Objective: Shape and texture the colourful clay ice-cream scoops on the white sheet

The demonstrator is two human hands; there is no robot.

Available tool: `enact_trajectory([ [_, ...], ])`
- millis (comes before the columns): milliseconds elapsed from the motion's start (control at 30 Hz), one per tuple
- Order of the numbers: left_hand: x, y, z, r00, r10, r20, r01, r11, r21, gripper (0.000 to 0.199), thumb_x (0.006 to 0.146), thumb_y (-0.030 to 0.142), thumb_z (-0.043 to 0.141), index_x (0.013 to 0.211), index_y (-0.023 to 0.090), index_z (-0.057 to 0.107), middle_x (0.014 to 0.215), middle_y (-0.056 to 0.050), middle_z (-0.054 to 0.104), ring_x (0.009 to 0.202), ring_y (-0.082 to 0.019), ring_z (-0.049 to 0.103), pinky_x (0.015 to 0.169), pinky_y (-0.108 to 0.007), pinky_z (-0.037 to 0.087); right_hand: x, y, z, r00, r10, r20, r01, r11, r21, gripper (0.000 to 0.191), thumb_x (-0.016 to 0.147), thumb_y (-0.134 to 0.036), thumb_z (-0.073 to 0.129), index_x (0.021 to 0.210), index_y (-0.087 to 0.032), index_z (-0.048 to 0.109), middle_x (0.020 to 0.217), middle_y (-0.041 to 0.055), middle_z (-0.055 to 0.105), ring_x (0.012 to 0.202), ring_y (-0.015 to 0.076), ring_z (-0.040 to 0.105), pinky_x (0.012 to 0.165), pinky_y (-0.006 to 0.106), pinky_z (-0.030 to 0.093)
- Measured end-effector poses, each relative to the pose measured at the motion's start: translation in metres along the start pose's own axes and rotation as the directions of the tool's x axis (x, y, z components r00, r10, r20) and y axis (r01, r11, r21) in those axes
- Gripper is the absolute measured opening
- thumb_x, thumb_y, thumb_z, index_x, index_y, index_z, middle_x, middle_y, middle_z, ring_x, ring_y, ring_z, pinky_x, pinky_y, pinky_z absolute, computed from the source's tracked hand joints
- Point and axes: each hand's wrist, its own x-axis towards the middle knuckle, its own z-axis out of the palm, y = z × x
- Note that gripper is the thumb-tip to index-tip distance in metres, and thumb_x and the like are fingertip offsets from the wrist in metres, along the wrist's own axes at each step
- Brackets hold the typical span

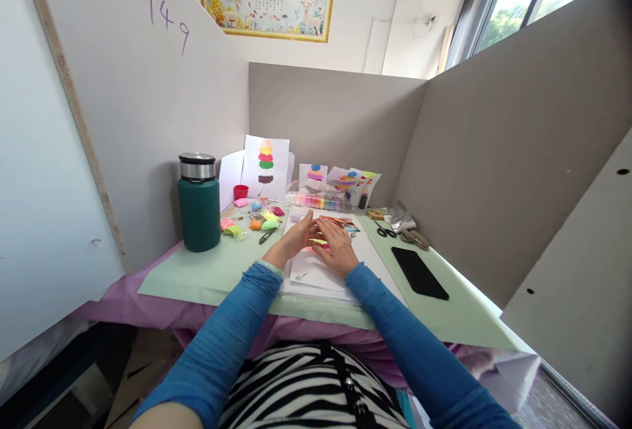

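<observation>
My left hand and my right hand meet above a white sheet of paper. The left palm faces inward with its thumb up, and the right fingers curve over toward the left fingertips. Anything small between the fingers is hidden by them. Under the hands, pink and yellow patches show on the paper, with a small dark line drawing near its lower left corner. Just beyond my right fingers lies a picture with red and blue streaks.
Left stands a green bottle, near bagged coloured clay, a pen and a red cup. Right lie scissors and a black phone. Behind are a painted card and a coloured-stick pack. Partitions enclose the table.
</observation>
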Motion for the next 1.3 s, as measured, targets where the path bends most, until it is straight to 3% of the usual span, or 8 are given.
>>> enact_trajectory([
  [200, 0.0001, -0.0016, -0.0003, 0.999, -0.035, 0.037, 0.034, 0.999, 0.030, 0.063, 0.081, 0.070, 0.048, 0.106, 0.014, 0.066, 0.097, -0.011, 0.068, 0.086, -0.021, 0.064, 0.075, -0.032, 0.047, -0.0007, 0.0013, 0.0014, 1.000, 0.027, 0.012, -0.027, 1.000, -0.011, 0.061, 0.090, -0.040, 0.052, 0.145, -0.016, 0.038, 0.146, 0.0145, 0.042, 0.134, 0.0291, 0.038, 0.105, 0.049, 0.035],
  [433, -0.0043, -0.0025, 0.0050, 0.998, 0.069, -0.010, -0.067, 0.989, 0.134, 0.047, 0.078, 0.051, 0.067, 0.102, 0.011, 0.068, 0.097, -0.013, 0.069, 0.086, -0.020, 0.065, 0.072, -0.028, 0.047, -0.0005, -0.0007, -0.0007, 0.999, 0.046, 0.026, -0.047, 0.999, 0.024, 0.056, 0.091, -0.038, 0.051, 0.142, -0.016, 0.041, 0.145, 0.0140, 0.043, 0.130, 0.0274, 0.042, 0.103, 0.047, 0.038],
  [667, -0.0048, -0.0025, 0.0052, 0.993, 0.059, -0.102, -0.042, 0.986, 0.159, 0.042, 0.075, 0.045, 0.073, 0.099, 0.011, 0.070, 0.093, -0.013, 0.070, 0.081, -0.019, 0.066, 0.073, -0.029, 0.048, -0.0008, -0.0012, -0.0013, 0.997, 0.066, 0.031, -0.067, 0.997, 0.035, 0.052, 0.091, -0.034, 0.050, 0.139, -0.017, 0.044, 0.143, 0.0132, 0.046, 0.128, 0.0276, 0.044, 0.102, 0.048, 0.039],
  [867, -0.0039, -0.0029, 0.0032, 0.991, 0.082, -0.108, -0.061, 0.981, 0.184, 0.041, 0.073, 0.044, 0.074, 0.096, 0.011, 0.070, 0.087, -0.011, 0.070, 0.075, -0.017, 0.066, 0.069, -0.028, 0.048, -0.0007, 0.0001, -0.0007, 0.998, 0.051, 0.024, -0.052, 0.998, 0.034, 0.051, 0.091, -0.035, 0.049, 0.140, -0.020, 0.044, 0.143, 0.0132, 0.046, 0.128, 0.0279, 0.044, 0.102, 0.048, 0.040],
  [1100, -0.0014, -0.0028, -0.0032, 0.936, 0.145, -0.322, -0.095, 0.982, 0.166, 0.036, 0.069, 0.039, 0.078, 0.089, 0.011, 0.066, 0.084, -0.010, 0.069, 0.065, -0.014, 0.063, 0.063, -0.027, 0.048, -0.0021, 0.0033, 0.0017, 0.995, 0.096, 0.011, -0.096, 0.995, 0.015, 0.054, 0.090, -0.033, 0.050, 0.140, -0.016, 0.043, 0.139, 0.0146, 0.049, 0.126, 0.0283, 0.045, 0.101, 0.046, 0.040],
  [1300, -0.0028, -0.0018, -0.0038, 0.919, 0.140, -0.369, -0.086, 0.984, 0.159, 0.036, 0.068, 0.032, 0.079, 0.094, 0.012, 0.064, 0.093, -0.012, 0.071, 0.065, -0.013, 0.063, 0.064, -0.027, 0.048, -0.0044, 0.0081, 0.0056, 0.981, 0.196, -0.008, -0.196, 0.980, -0.025, 0.045, 0.088, -0.033, 0.051, 0.130, -0.017, 0.052, 0.123, 0.0147, 0.059, 0.114, 0.0283, 0.052, 0.095, 0.046, 0.042],
])
